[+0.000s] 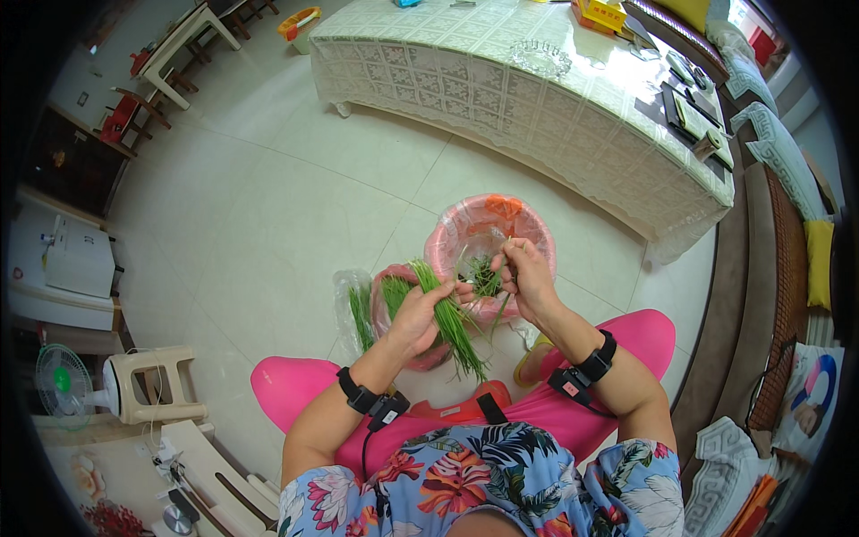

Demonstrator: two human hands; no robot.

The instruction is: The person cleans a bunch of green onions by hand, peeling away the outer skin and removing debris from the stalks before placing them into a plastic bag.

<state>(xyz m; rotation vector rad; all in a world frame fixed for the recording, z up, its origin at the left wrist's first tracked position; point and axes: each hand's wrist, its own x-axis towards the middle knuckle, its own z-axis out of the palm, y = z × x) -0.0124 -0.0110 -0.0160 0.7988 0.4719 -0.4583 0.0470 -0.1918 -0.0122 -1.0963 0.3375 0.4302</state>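
Note:
My left hand grips a bunch of long, thin green stalks that look like garlic chives, pale ends up and leaf tips hanging toward my knees. Pinched in my right hand are a few thin green strands, held over a lined pink bin. Loose green scraps lie inside that bin, on its clear plastic liner. Left of it stands a red container, partly behind my left hand, with more cut greens in it. Beside that, a clear plastic bag holds another bunch.
A coffee table under a lace cloth stands ahead, bearing a glass dish. The brown sofa runs along my right. At left, a fan stands by a plastic stool. Pale tiles cover the floor.

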